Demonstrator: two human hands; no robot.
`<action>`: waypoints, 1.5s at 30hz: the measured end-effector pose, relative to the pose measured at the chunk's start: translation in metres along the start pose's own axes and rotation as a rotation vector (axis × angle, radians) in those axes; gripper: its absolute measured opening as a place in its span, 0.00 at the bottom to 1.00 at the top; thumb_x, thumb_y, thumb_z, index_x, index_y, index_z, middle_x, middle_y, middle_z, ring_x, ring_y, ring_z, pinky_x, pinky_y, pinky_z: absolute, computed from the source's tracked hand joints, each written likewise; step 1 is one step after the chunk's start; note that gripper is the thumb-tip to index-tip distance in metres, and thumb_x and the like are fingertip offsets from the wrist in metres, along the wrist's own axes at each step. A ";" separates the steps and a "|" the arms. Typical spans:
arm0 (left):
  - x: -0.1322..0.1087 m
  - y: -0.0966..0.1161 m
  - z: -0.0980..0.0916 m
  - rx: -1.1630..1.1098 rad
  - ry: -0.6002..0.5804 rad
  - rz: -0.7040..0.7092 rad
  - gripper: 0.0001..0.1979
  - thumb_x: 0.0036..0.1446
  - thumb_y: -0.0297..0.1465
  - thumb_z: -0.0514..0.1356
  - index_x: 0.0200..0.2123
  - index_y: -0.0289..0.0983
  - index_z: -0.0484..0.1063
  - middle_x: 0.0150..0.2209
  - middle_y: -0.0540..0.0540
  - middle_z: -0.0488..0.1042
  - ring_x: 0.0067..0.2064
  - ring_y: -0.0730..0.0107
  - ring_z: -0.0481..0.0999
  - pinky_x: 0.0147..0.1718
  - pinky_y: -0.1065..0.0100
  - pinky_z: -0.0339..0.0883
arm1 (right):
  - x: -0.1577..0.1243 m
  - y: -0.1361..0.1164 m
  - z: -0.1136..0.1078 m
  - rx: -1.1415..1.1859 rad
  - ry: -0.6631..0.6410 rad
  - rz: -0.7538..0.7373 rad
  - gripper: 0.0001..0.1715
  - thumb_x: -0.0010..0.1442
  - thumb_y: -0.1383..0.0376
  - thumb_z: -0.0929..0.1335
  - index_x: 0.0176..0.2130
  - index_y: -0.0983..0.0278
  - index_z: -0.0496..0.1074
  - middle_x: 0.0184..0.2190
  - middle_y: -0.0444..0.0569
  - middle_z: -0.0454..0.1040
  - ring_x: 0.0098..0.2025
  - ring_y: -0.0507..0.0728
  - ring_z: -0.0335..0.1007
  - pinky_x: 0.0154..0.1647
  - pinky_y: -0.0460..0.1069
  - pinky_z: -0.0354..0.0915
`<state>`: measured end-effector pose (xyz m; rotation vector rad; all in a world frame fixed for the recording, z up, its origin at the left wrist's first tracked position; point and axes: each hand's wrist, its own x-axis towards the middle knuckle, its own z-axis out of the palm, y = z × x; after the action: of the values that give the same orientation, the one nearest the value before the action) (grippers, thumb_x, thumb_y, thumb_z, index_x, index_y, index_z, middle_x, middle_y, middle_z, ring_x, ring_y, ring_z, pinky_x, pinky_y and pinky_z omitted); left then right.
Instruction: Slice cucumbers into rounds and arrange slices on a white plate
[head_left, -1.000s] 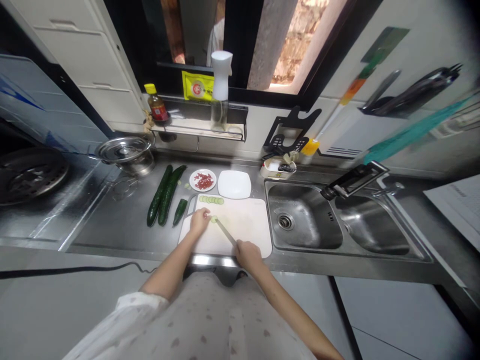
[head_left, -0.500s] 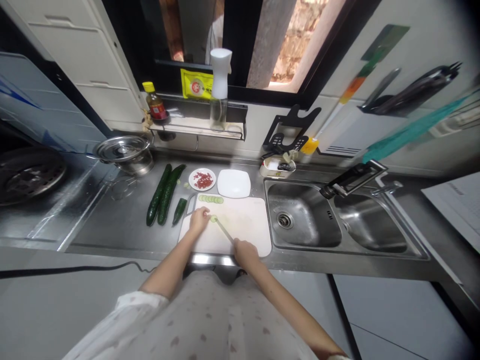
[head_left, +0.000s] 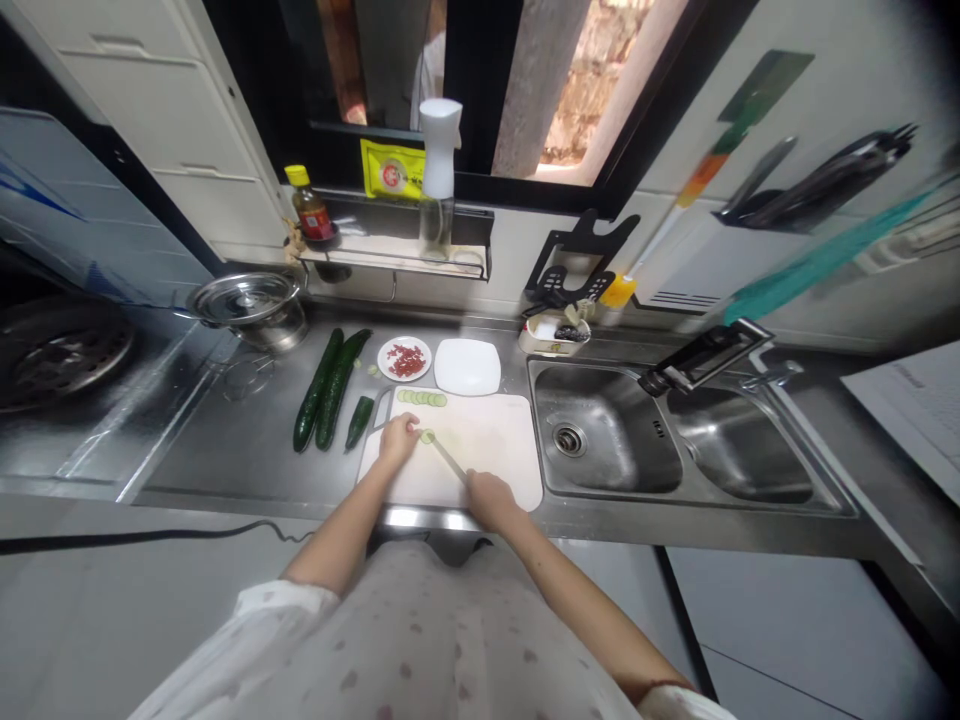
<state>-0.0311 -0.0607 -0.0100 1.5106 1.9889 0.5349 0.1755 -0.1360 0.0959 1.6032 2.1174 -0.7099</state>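
Note:
My right hand (head_left: 491,500) is closed round the handle of a knife (head_left: 450,460), whose blade points up and left over the white cutting board (head_left: 495,430). The blade's tip is at a small pale green cucumber slice (head_left: 427,437). Just left of that slice is my left hand (head_left: 399,438), its fingers curled together; what they hold, if anything, is too small to tell. A row of cucumber slices (head_left: 421,398) lies along the board's upper left. Left of the board lie a short cucumber piece (head_left: 359,422) and two whole cucumbers (head_left: 341,385).
Behind the board stand a plate of red pieces (head_left: 405,359) and a white dish (head_left: 467,366). A lidded steel pot (head_left: 259,310) is at the left. A double sink (head_left: 607,430) lies to the right. A shelf (head_left: 390,250) holds bottles.
My right hand and the knife have shifted very slightly up and left. My left hand looks the same.

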 end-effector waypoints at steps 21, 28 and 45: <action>0.001 0.005 -0.005 0.002 -0.023 -0.031 0.12 0.50 0.28 0.64 0.40 0.38 0.75 0.33 0.48 0.76 0.38 0.68 0.74 0.40 0.70 0.63 | 0.003 0.000 0.004 0.000 0.023 0.010 0.16 0.62 0.74 0.59 0.46 0.68 0.70 0.42 0.59 0.76 0.46 0.59 0.73 0.40 0.49 0.65; 0.002 0.004 -0.005 0.002 -0.025 -0.018 0.12 0.50 0.28 0.63 0.40 0.38 0.75 0.34 0.48 0.76 0.39 0.67 0.74 0.40 0.70 0.64 | 0.001 0.004 0.013 0.016 0.038 0.017 0.16 0.62 0.73 0.59 0.47 0.68 0.69 0.41 0.60 0.76 0.46 0.59 0.73 0.40 0.49 0.64; 0.002 0.005 -0.006 0.026 -0.028 -0.021 0.11 0.51 0.28 0.63 0.40 0.38 0.75 0.34 0.48 0.76 0.39 0.67 0.74 0.40 0.71 0.62 | 0.006 -0.006 0.002 -0.011 0.027 -0.004 0.16 0.61 0.73 0.60 0.47 0.68 0.69 0.42 0.60 0.75 0.46 0.60 0.73 0.40 0.50 0.65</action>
<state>-0.0313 -0.0574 -0.0029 1.5029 1.9960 0.4783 0.1685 -0.1340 0.0913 1.6122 2.1407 -0.6803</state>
